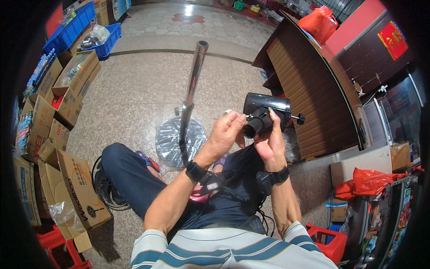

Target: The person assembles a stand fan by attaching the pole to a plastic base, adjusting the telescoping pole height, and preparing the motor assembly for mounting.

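Note:
My right hand (271, 145) grips a black fan motor head (267, 102) from its near side, thumb up along its body. A round hollow neck (254, 127) on the motor head points toward me, and a black knob (301, 119) sticks out at its right. My left hand (225, 132) is closed in a pinch against the left side of the neck. A small shiny bit shows by its fingertips, too small to name. Left of my hands stands an upright chrome pole (195, 71), its round base (168, 141) wrapped in clear plastic.
Opened cardboard boxes (78, 184) and blue crates (107, 42) line the left. A brown wooden counter (309, 85) with a red bag (319, 23) stands at the right. Red stools (329, 242) flank me, and black cables (104, 188) lie beside my left leg.

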A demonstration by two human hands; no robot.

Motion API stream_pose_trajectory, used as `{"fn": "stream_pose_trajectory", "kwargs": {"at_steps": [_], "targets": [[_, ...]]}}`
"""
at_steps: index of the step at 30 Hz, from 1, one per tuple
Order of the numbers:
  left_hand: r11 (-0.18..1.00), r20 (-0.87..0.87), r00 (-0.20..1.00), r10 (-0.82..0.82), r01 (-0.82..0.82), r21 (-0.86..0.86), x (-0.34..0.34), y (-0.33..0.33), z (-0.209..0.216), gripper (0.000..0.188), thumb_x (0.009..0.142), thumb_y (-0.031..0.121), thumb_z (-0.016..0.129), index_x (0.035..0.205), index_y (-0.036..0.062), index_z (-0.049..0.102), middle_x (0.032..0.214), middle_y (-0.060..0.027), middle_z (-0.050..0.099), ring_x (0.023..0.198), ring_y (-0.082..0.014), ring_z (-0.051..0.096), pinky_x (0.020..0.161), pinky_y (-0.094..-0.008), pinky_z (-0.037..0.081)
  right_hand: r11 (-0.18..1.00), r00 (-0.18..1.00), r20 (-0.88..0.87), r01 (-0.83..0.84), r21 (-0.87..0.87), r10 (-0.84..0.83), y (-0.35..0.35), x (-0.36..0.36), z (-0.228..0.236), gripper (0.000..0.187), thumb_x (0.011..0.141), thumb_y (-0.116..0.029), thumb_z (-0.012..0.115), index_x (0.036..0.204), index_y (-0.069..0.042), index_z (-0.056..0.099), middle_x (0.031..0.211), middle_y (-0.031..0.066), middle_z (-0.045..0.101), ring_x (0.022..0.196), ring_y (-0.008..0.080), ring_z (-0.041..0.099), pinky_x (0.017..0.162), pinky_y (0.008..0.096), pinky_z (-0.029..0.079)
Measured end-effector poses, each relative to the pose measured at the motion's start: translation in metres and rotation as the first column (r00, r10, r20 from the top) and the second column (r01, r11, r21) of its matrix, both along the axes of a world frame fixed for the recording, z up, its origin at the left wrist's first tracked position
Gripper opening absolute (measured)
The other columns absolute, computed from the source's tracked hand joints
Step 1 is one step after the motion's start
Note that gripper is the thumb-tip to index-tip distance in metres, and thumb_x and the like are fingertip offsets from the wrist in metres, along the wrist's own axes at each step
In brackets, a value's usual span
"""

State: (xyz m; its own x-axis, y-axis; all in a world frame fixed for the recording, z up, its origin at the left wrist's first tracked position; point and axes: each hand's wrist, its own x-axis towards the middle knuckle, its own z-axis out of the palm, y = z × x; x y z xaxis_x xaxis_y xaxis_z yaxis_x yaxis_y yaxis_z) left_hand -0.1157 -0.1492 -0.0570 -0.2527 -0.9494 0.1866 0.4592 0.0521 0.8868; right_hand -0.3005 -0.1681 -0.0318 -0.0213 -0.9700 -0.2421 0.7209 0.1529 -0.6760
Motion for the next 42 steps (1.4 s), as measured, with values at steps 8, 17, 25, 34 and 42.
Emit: {"fn": "stream_pose_trajectory", "kwargs": {"at_steps": [8, 17, 25, 34, 42], "targets": [[0.996, -0.133, 0.991, 0.005, 0.008, 0.092, -0.002, 0.01, 0.007, 0.038, 0.114, 0.043, 0.055, 0.107, 0.0055, 0.06, 0.084, -0.0037, 0.065, 0.066, -0.0123, 0.068, 0.061, -0.0254, 0.057, 0.999, 1.0, 0.004, 0.025, 0.024, -0.025, 0.001, 0.004, 0.001, 0.042, 0.095, -0.03, 0.084, 0.128, -0.01, 0.067, 0.117, 0.0053, 0.073, 0.106, 0.0218, 0.072, 0.097, 0.0404, 0.063], [0.999, 0.053, 0.999, -0.011, 0.009, 0.047, 0.003, 0.002, -0.009, 0.037, 0.114, 0.043, 0.055, 0.108, 0.0069, 0.06, 0.085, -0.004, 0.067, 0.064, -0.0124, 0.068, 0.064, -0.0257, 0.058, 1.0, 1.0, -0.003, -0.017, 0.008, 0.017, 0.001, 0.008, -0.001, 0.043, 0.096, -0.031, 0.083, 0.128, -0.01, 0.066, 0.117, 0.0055, 0.073, 0.106, 0.0216, 0.072, 0.099, 0.0413, 0.061], [0.999, -0.024, 0.999, 0.046, -0.046, 0.0, 0.003, 0.009, 0.002, 0.041, 0.114, 0.045, 0.053, 0.108, 0.0051, 0.06, 0.088, -0.0049, 0.067, 0.066, -0.0121, 0.068, 0.064, -0.0254, 0.058, 0.999, 1.0, 0.013, 0.001, 0.046, -0.002, 0.0, 0.006, -0.004, 0.042, 0.096, -0.03, 0.083, 0.128, -0.009, 0.066, 0.119, 0.0058, 0.073, 0.108, 0.0217, 0.071, 0.1, 0.0423, 0.06], [0.995, -0.115, 0.993, 0.016, -0.004, 0.102, 0.006, 0.011, -0.009, 0.04, 0.114, 0.044, 0.053, 0.113, 0.0042, 0.06, 0.087, -0.005, 0.065, 0.07, -0.0121, 0.069, 0.064, -0.0281, 0.06, 1.0, 1.0, 0.002, -0.001, 0.019, 0.001, 0.003, 0.014, 0.0, 0.042, 0.096, -0.03, 0.083, 0.128, -0.009, 0.066, 0.12, 0.0059, 0.072, 0.108, 0.0217, 0.071, 0.101, 0.0407, 0.06], [0.999, -0.005, 1.0, 0.023, -0.023, 0.049, 0.011, 0.01, -0.012, 0.031, 0.115, 0.036, 0.054, 0.111, 0.0054, 0.059, 0.087, -0.0035, 0.065, 0.071, -0.0128, 0.07, 0.063, -0.0282, 0.059, 0.997, 0.999, 0.015, -0.034, 0.072, 0.033, 0.003, 0.017, -0.007, 0.045, 0.095, -0.03, 0.084, 0.129, -0.009, 0.065, 0.119, 0.006, 0.071, 0.109, 0.0222, 0.07, 0.102, 0.0419, 0.06]]}}
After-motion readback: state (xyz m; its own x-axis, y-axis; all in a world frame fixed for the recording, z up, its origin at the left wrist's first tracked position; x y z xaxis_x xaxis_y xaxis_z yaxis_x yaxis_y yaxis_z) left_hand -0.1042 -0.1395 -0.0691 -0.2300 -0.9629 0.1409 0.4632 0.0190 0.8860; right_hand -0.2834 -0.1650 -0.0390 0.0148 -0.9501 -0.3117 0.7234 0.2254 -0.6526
